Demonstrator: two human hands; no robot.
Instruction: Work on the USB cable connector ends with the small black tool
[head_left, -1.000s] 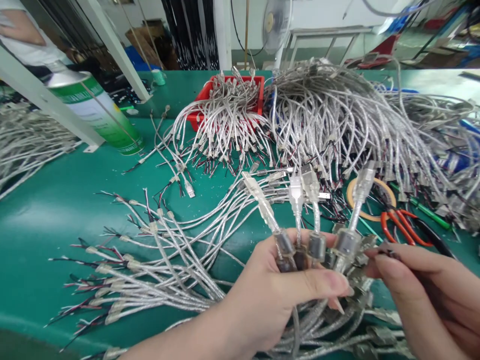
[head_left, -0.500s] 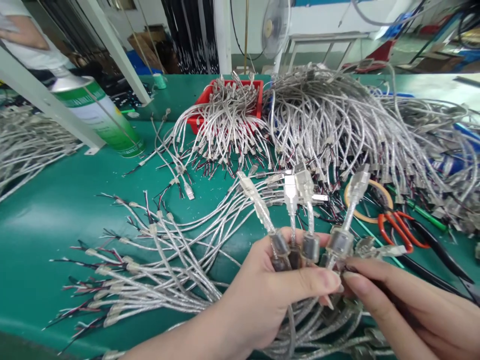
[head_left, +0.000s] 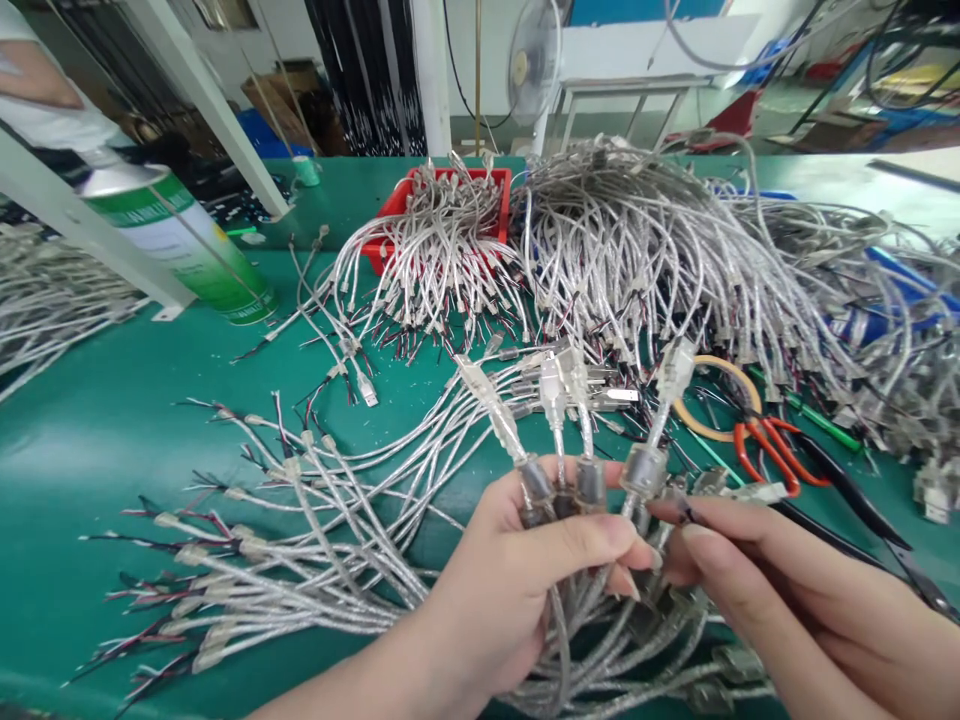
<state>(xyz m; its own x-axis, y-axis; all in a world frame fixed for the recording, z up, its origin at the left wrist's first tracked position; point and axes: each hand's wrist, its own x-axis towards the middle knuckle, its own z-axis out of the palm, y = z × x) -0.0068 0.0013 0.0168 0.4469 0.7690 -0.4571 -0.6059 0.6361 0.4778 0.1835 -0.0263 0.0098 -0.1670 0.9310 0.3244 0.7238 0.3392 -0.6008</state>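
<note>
My left hand (head_left: 517,590) is closed round a bundle of silvery braided cables (head_left: 570,470), their clear connector ends standing upright above my fingers. My right hand (head_left: 795,600) comes in from the right, thumb and fingertips pinched on one cable (head_left: 652,440) at the right edge of that bundle, just below its ferrite bead. More loops of the same cables hang under both hands. A fan of cut cables (head_left: 300,540) with red and black bare wire ends lies on the green table (head_left: 90,420) to the left of my left hand.
A large heap of cables (head_left: 675,250) covers the back right, part of it in a red bin (head_left: 390,205). Orange-handled scissors (head_left: 780,450), a tape roll (head_left: 712,400) and a green screwdriver (head_left: 825,425) lie right of the bundle. A green spray can (head_left: 180,240) stands at left; another person's arm (head_left: 37,85) shows top left.
The view has shifted slightly, so everything sits a little lower and further left. My right hand has moved in to the left and closed on the rightmost cable beside my left thumb.
</note>
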